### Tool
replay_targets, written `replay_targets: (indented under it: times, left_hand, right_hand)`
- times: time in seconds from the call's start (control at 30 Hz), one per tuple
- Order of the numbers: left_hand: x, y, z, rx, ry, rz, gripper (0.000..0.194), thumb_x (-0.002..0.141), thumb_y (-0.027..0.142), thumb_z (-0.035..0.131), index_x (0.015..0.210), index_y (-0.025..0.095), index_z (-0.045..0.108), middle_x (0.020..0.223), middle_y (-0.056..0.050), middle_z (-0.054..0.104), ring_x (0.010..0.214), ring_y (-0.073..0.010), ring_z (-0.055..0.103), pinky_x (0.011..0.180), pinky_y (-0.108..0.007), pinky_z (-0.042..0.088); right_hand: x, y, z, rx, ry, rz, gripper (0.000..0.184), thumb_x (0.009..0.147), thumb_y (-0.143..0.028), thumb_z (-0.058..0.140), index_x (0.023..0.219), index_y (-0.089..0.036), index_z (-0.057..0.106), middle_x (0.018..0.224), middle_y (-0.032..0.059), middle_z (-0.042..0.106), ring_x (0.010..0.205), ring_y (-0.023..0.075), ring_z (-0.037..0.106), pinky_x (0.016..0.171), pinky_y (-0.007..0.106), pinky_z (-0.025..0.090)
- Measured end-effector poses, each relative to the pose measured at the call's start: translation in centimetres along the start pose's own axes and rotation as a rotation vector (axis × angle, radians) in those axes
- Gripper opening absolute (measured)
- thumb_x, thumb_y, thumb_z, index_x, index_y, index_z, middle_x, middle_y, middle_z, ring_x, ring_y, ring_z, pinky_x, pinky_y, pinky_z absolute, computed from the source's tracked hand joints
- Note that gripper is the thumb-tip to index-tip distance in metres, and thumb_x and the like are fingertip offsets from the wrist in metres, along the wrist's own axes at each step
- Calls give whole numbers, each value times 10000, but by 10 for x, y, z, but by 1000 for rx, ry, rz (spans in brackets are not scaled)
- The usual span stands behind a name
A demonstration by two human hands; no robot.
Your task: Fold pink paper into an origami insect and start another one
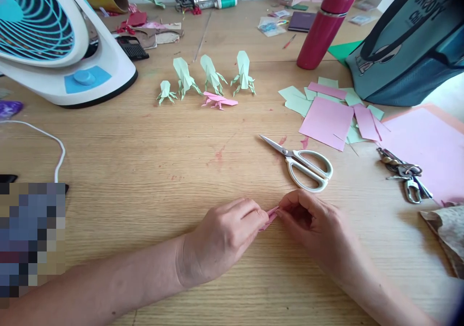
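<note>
Between my two hands is a small, narrow piece of folded pink paper (268,219). My left hand (232,234) grips its left end, and the fingers hide much of it. With thumb and forefinger, my right hand (308,222) pinches the upper right tip. Just beyond my right hand lie scissors (308,166) with white handles, their blades pointing to the far left. Farther back stand several pale green folded-paper insects (208,72) in a row, with a pink paper insect (219,101) in front of them.
At the left stands a white fan (97,69). Pink and green paper pieces (326,120) lie on the right, near a bunch of keys (406,173). A red flask (326,28) and a blue-grey bag (398,55) stand behind. A white cable (61,152) curves along the left.
</note>
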State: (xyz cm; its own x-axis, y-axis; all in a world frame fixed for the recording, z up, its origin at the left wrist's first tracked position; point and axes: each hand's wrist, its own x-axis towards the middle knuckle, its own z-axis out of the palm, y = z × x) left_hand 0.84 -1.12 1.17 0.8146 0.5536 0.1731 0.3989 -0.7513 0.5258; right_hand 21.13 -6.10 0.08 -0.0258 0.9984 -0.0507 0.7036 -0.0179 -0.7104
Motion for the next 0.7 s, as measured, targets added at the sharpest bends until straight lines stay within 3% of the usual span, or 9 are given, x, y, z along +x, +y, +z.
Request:
replay_targets:
  times: [0.13,0.27,0.47,0.7]
  left_hand:
    - [-11,-2,1,218,74,195,203,964,110,500,1089,129,658,979,-47,713,801,-122,622,717,-237,554]
    - [-15,-5,3,396,142,356,173,918,106,574,1048,109,687,1051,-64,738,766,-134,630,622,-249,556]
    - [-17,-7,-1,488,107,412,255,937,105,520,1142,99,672,1213,-103,701,802,-138,637,603,-244,554]
    - [-23,-5,-3,534,21,437,356,952,113,434,1252,40,613,1298,-192,637,749,-156,629,570,-277,545]
  right_hand:
    - [1,0,-3,-19,-43,-44,102,907,-211,560,819,-217,612,717,3,587,595,133,501,558,255,385]
    - [6,-3,-9,2,-123,-35,129,919,-201,544,823,-215,630,764,12,609,624,135,514,574,256,386]
    - [19,-6,-20,-41,-263,-33,108,871,-185,593,808,-216,675,734,-8,639,613,126,526,573,245,388]
    - [40,-17,-26,-342,-414,-39,143,803,-185,618,678,-217,679,647,7,663,575,145,555,531,265,345]
